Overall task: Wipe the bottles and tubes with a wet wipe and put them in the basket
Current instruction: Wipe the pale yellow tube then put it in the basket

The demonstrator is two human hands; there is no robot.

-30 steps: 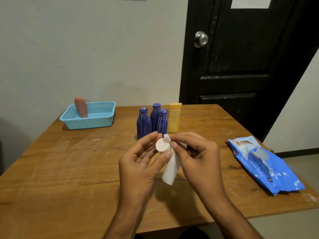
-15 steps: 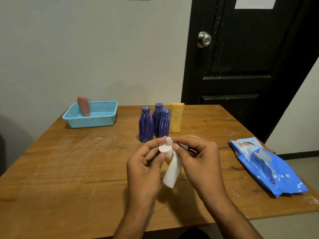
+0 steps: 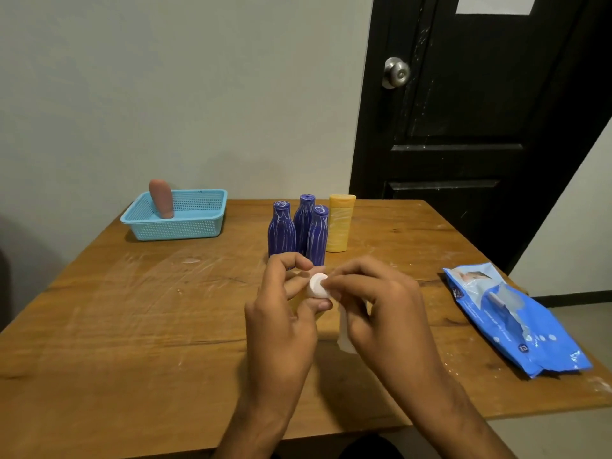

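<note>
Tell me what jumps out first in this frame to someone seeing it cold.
First the two hands at centre: the left hand grips a small white-capped tube while the right hand rubs its cap with a white wet wipe. Behind them three blue bottles stand clustered beside a yellow bottle. A light blue basket at the table's far left holds one pink tube, and a blue wipes pack lies at right.

wipes pack [image 3: 516,321] — print blurred, nothing readable
</note>
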